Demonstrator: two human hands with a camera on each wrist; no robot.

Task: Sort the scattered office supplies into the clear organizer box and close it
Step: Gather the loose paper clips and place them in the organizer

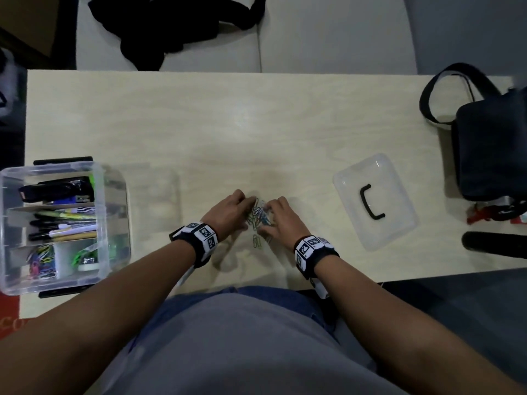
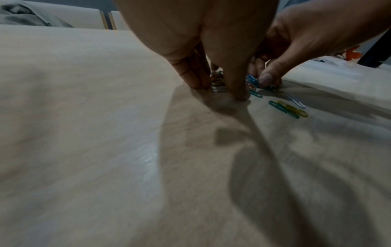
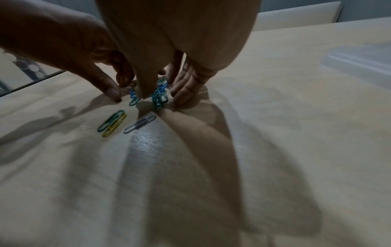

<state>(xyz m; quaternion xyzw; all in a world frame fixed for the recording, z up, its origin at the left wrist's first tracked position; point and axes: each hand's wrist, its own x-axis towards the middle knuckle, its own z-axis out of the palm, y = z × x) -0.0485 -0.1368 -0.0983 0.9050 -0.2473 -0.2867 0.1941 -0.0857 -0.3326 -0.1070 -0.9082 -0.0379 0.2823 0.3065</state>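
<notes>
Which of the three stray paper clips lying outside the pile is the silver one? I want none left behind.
The silver paper clip lies alone, nearer the right hand; the green paper clip and yellow paper clip lie side by side, touching.

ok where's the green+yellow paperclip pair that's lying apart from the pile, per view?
Head: green and yellow paperclip pair, centre, just nearer the person than the pile.
Left wrist: right of centre, upper half.
Right wrist: left of centre, upper half.
Shared landmark: the lone silver clip beside the pair, clear in both wrist views.
</notes>
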